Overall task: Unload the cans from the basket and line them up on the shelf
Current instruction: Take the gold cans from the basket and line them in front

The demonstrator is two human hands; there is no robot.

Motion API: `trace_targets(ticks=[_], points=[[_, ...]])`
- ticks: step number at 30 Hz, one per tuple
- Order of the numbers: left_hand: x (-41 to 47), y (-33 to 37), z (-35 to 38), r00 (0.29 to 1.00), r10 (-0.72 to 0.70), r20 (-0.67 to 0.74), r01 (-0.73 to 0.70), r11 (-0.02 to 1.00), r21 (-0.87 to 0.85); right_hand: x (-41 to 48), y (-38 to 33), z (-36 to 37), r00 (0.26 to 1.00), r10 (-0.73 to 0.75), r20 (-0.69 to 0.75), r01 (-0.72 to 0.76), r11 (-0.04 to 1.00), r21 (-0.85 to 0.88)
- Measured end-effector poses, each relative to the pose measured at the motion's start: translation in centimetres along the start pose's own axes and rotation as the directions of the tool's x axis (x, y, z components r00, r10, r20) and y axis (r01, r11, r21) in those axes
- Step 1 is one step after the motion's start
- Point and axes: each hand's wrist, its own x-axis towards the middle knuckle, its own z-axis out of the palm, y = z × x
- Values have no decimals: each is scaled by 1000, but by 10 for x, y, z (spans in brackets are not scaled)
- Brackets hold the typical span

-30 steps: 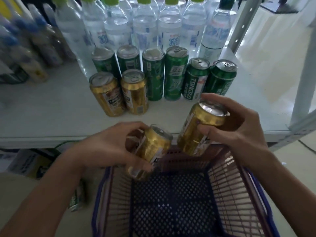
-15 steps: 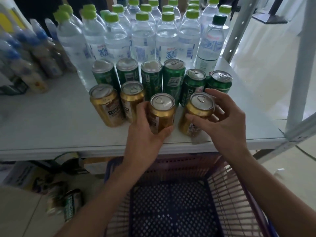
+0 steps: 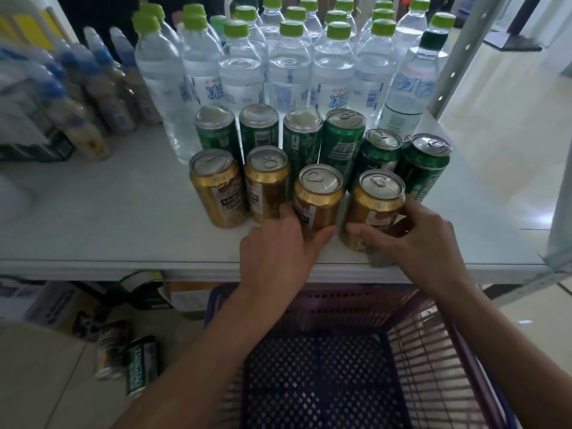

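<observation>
The person's left hand [image 3: 277,246] grips the lower body of a gold beer can [image 3: 317,202] that stands upright near the front edge of the white shelf [image 3: 102,218], with the thumb on the can's right side and the fingers curled round its left. The right hand [image 3: 425,239] holds a second gold can [image 3: 376,205] just beside the first, to its right. Its thumb lies across the front label and its fingers curl round the far side, and this can also stands upright on the shelf. Left of the held pair stand two more gold cans [image 3: 216,190], close together and set slightly further back, so the four make a rough front row. Behind them runs a row of six green cans [image 3: 340,144], all upright. Behind those is a block of clear water bottles [image 3: 241,66] with lime-green caps, and one dark-capped bottle [image 3: 411,85] stands at its right end. At the shelf's left side are blurred blue-capped bottles [image 3: 77,97]. A perforated metal upright [image 3: 464,48] rises at the right rear. Below the shelf edge, between the forearms, sits the basket [image 3: 418,335], which has purple slatted walls and a dark mesh floor. On the floor to the left is a green floor can [image 3: 137,366], too blurred to read clearly.
</observation>
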Motion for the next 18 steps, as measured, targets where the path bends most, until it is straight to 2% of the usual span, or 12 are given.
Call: trace_targets(ticks=[7, 13, 18], points=[[7, -4, 4, 998, 14, 59, -5, 989, -151, 8, 8, 15, 998, -41, 44, 46, 992, -119], [13, -9, 13, 997, 58, 60, -44, 977, -210, 17, 19, 4, 990, 5, 140, 16, 989, -150], [14, -13, 20, 989, 51, 141, -3, 947, -320, 15, 22, 4, 991, -22, 130, 42, 988, -150]])
